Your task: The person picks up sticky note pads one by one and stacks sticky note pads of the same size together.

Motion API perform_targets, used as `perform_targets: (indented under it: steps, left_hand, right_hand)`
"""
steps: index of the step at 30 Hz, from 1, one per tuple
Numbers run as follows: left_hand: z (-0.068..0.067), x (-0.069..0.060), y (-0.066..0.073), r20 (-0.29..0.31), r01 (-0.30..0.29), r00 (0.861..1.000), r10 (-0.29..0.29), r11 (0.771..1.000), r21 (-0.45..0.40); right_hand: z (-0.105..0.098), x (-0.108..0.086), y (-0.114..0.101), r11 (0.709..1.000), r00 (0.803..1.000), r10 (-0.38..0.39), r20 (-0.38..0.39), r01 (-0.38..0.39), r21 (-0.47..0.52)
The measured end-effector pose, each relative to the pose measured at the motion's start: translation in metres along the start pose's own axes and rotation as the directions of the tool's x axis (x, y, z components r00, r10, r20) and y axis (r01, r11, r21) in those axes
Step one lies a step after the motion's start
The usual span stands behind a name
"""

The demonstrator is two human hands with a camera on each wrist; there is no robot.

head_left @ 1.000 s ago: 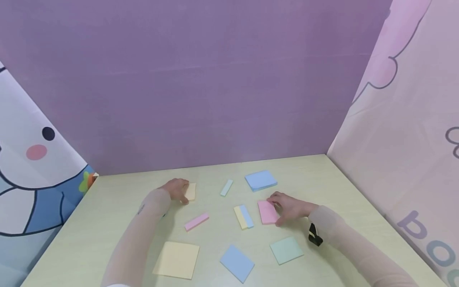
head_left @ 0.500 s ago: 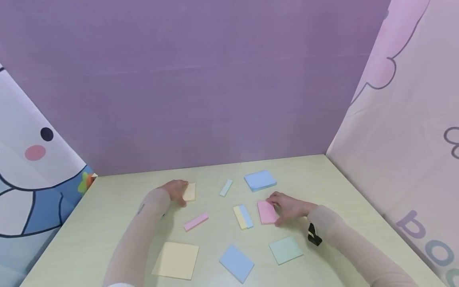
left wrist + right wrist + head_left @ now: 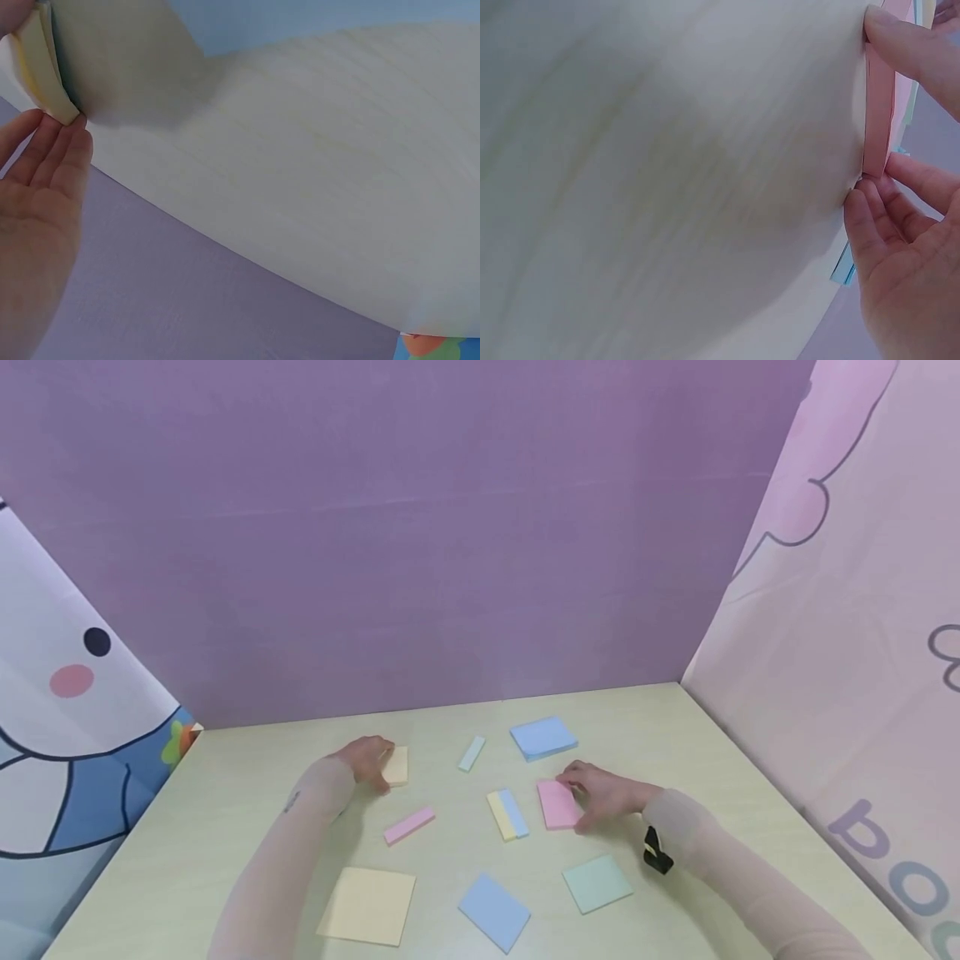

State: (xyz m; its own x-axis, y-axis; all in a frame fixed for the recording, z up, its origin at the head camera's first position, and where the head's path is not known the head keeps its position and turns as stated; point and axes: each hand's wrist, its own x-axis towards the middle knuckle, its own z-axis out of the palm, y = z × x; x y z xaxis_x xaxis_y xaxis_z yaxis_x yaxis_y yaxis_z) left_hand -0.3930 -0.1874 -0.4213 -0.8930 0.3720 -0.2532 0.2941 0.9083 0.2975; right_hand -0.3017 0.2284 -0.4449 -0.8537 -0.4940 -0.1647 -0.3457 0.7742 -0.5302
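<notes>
In the head view my left hand (image 3: 365, 762) holds a small cream sticky note pad (image 3: 397, 766) by its edges at the back left of the table. The left wrist view shows this cream pad (image 3: 46, 71) between thumb and fingertips, its layered edge visible. At the right, my right hand (image 3: 606, 792) grips a pink sticky note pad (image 3: 557, 804) that lies on the table. Its thumb is at one edge of the thick pink pad (image 3: 880, 112) and its fingers at the opposite edge. Each hand hides part of its pad in the head view.
Between the hands lie a narrow pink pad (image 3: 409, 826), a narrow mint pad (image 3: 472, 754) and a yellow-and-blue pair of strips (image 3: 507, 814). A blue pad (image 3: 543, 738) is behind. Nearer are large cream (image 3: 369, 906), blue (image 3: 495, 912) and mint pads (image 3: 597, 883). A purple wall (image 3: 465, 543) stands behind.
The small cream pad has shifted very slightly toward the near side with my left hand at it. My right hand and the pink pad have stayed in place.
</notes>
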Motion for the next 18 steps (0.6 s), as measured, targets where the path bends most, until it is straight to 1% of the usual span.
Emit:
perform_targets:
  steps: [7, 13, 15, 18]
  left_hand:
    - [0.007, -0.001, -0.005, -0.037, -0.022, 0.999, 0.021, 0.999, -0.031]
    - [0.011, 0.004, -0.011, -0.082, -0.051, 0.995, 0.048, 0.998, -0.039]
    - [0.011, 0.005, -0.011, -0.089, -0.060, 0.995, 0.056, 0.997, -0.043]
    - [0.010, 0.006, -0.009, -0.085, -0.054, 0.995, 0.049, 0.997, -0.057]
  right_hand:
    - [0.001, -0.001, 0.001, 1.000, 1.000, 0.008, -0.002, -0.008, 0.014]
    - [0.001, -0.001, 0.001, 1.000, 1.000, 0.004, -0.005, -0.004, 0.005]
    - [0.001, -0.001, 0.001, 1.000, 1.000, 0.009, -0.008, -0.009, 0.004]
    - [0.001, 0.000, 0.001, 1.000, 1.000, 0.014, -0.005, -0.014, 0.003]
